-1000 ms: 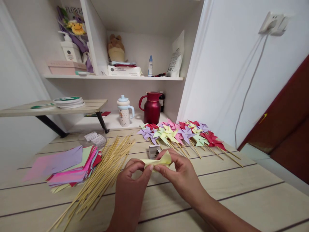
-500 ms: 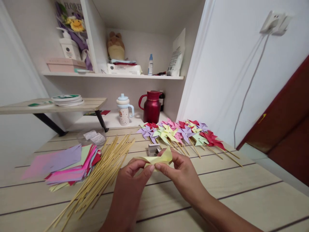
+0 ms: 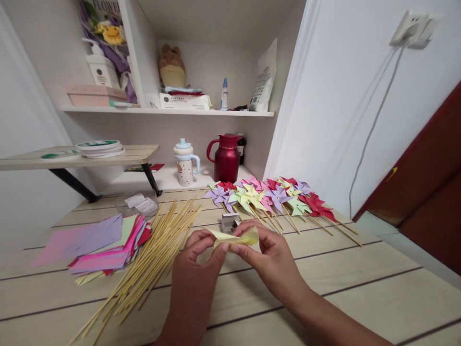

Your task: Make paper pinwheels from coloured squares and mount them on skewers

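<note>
Both hands hold a folded piece of yellow paper just above the wooden table. My left hand pinches its left end between thumb and fingers. My right hand pinches its right side, fingers curled around the fold. A bundle of bamboo sticks lies to the left of my hands. Just behind the paper stands a small grey box.
A stack of coloured paper sheets lies at the left. Several finished paper pinwheels on sticks are spread at the back right. A red jug and a small cup stand on a low shelf behind. A white wall is on the right.
The hands stay together on the yellow paper and have shifted it slightly. The paper's right flap now sits a little lower and flatter.
</note>
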Available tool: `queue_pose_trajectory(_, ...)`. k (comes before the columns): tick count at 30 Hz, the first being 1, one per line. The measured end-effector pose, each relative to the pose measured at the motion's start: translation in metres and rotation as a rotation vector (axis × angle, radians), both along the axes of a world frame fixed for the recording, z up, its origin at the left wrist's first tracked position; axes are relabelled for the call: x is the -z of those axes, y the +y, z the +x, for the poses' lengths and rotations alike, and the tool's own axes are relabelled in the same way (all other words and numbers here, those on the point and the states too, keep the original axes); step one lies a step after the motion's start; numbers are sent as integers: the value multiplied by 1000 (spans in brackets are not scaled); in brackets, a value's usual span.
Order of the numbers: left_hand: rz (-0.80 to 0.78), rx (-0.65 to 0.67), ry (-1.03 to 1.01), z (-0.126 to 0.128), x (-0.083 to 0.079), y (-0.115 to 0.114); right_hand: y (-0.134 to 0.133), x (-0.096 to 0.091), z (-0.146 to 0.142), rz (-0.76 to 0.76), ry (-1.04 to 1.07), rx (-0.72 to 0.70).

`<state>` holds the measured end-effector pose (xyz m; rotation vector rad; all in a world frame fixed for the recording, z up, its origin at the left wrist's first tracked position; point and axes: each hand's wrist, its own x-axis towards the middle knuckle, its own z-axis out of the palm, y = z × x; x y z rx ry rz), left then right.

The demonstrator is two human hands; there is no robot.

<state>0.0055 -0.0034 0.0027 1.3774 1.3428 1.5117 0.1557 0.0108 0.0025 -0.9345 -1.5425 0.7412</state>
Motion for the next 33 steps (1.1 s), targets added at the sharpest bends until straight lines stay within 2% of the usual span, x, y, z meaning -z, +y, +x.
queue_pose_trajectory(6, 11, 23, -61, 2, 7, 7, 5, 4, -1, -78, 0, -17)
queue_pose_trajectory(12, -25, 78, -87, -7, 8, 10, 14, 10, 6, -105, 149, -59)
queue_pose_trajectory(16, -3, 106, -99, -13, 9, 14, 22, 11, 12, -54, 194, 31)
queue_pose_trajectory(24, -56, 89, -318, -19, 10, 22, 45, 22, 22, -51, 121, 131)
queue_pose_trajectory(28, -33, 56, -521, -24, 10, 28, 50, 28, 25, -39, -1, 186)
queue_pose_trajectory(33, -54, 53, -569, -28, 12, 31, 54, 31, 28, -12, -171, 255)
